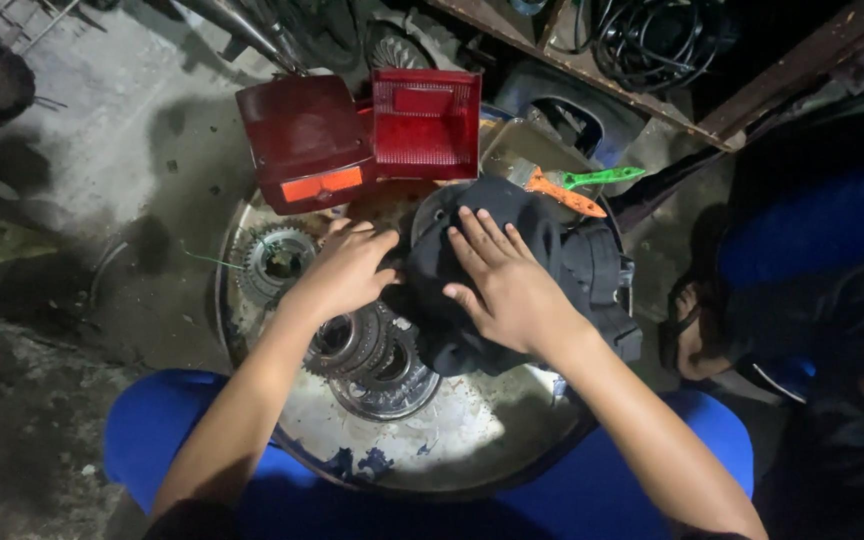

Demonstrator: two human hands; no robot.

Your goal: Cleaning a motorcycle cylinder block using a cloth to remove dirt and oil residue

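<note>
Dark cloth (512, 290) lies bunched over a part in the right half of a round metal tray (472, 440), which rests on the floor between the person's knees in blue trousers (142, 430). Right hand (507, 285) lies flat on top of the cloth with the fingers spread, so its grip is released and only presses down. Left hand (347, 270) is at the left edge of the cloth, with the fingers curled toward it; I cannot tell if they really pinch the fabric. Just under the left hand, a stack of steel gears (367, 355) lies in the tray, and one more toothed gear (274, 262) lies further left, near the tray rim. Behind the tray stand two red lamp housings (362, 135), side by side. To the right of them an orange-handled brush (564, 195) and a green-handled one (602, 178) rest on a metal container. At the far right edge another person's foot in a sandal (687, 330) is visible.
</note>
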